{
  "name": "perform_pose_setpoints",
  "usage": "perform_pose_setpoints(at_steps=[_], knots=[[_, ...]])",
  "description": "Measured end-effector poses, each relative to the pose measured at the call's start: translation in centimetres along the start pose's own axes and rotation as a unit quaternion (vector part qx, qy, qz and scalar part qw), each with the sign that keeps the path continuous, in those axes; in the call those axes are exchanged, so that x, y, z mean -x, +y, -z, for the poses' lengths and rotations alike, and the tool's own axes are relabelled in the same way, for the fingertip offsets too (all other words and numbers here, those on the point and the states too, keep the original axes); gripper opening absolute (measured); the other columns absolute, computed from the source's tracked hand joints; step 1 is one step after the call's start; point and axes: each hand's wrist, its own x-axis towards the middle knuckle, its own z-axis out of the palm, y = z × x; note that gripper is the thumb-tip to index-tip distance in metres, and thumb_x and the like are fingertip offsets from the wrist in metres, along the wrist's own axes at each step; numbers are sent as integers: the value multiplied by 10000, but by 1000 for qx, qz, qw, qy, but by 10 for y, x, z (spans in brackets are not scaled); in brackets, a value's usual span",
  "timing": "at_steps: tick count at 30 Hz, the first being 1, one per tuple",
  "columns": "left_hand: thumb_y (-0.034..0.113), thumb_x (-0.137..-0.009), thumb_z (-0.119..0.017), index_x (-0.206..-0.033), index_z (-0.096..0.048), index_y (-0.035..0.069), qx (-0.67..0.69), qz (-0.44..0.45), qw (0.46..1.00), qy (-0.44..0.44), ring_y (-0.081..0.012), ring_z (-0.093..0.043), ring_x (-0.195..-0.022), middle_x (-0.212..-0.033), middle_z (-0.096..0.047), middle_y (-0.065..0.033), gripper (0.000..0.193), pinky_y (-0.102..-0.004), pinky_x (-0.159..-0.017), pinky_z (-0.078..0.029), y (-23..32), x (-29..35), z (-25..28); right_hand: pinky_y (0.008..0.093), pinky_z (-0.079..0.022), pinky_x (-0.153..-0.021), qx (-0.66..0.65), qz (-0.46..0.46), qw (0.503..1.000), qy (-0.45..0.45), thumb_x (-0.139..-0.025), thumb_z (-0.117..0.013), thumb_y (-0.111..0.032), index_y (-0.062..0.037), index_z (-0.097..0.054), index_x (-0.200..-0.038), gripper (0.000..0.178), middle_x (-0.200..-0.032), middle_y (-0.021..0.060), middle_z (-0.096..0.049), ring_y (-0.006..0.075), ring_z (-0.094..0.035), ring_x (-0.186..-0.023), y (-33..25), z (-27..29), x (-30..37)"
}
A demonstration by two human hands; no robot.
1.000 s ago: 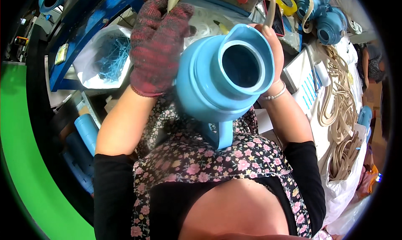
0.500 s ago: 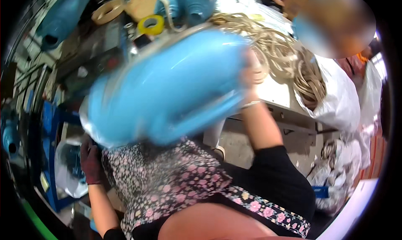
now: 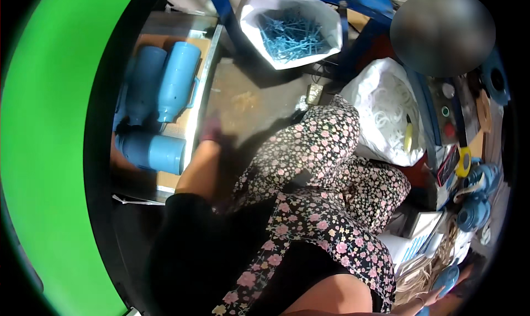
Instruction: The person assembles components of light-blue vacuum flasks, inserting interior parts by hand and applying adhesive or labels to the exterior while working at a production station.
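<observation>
My left hand point(image 3: 212, 126), in a dark reddish glove, is smeared by motion beside a crate point(image 3: 208, 67) at the left. Its fingers cannot be made out. In the crate lie several blue flask bodies; one with a side handle point(image 3: 179, 80) lies lengthwise, and another point(image 3: 165, 154) lies crosswise nearest me. At the lower right rim my right hand point(image 3: 433, 295), bare with a bracelet at the wrist, has its fingers closed on a blue flask body point(image 3: 447, 278), small and partly cut off here.
A white bag point(image 3: 259, 45) of thin blue plastic pieces stands under a blue metal frame point(image 3: 223, 9). Another white bag point(image 3: 381, 134) holds pale rings and a yellow-handled tool point(image 3: 408, 136). To the right are yellow tape point(image 3: 464, 161), blue flasks point(image 3: 473, 212) and beige strapping point(image 3: 411, 277).
My view has swung left and down to the crate. The flask body in my right hand, earlier large before me, is now at the lower right. My left hand has reached toward the crate.
</observation>
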Motion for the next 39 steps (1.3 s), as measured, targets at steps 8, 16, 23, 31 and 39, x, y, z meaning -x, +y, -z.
perform_pose_setpoints(at_steps=[8,16,23,31,39], knots=[[277,-784,-718,-1337,-496,87,-128,107,980,106,-259,-479,-1194,-1300,-524,-113,626,-379,-1015,-369,-99,-26,72,371,-346,-1066,-33,-42,983,-175,-984,-493,-286,-24,-411,-1402,500,-1382,83,-489,241,-481,-1240,-16,-40,-49],[285,-743,-750,-1363,-465,108,-177,-93,945,259,-288,-447,-1238,-1346,-487,-119,705,-412,-1044,-342,6,-63,119,305,-359,-1026,-114,205,906,-354,-967,-521,-192,3,-575,-1236,336,-1276,79,-560,176,-508,-1169,-334,-147,114],[292,-707,-779,-1385,-438,126,-346,-275,870,218,-314,-419,-1275,-1387,-454,-126,777,-441,-1069,-318,124,-80,111,400,-452,-905,-263,571,556,-543,-765,-673,-61,19,-611,-985,242,-1068,166,-626,320,-582,-1027,-515,-148,308],[299,-666,-811,-1411,-407,147,-428,-338,788,286,-343,-387,-1319,-1433,-417,-133,861,-473,-1098,-291,196,-55,102,377,-429,-909,-253,408,674,-562,-775,-629,-46,34,-605,-954,197,-1036,167,-622,297,-579,-988,-452,-142,243],[264,-709,-774,-1292,-458,114,-421,-221,860,186,-341,-480,-1201,-1289,-485,-144,680,-444,-1040,-368,151,-154,172,327,-401,-986,-266,166,789,-528,-900,-539,-17,30,-585,-1080,191,-1167,138,-580,213,-557,-1088,-353,-122,212]])
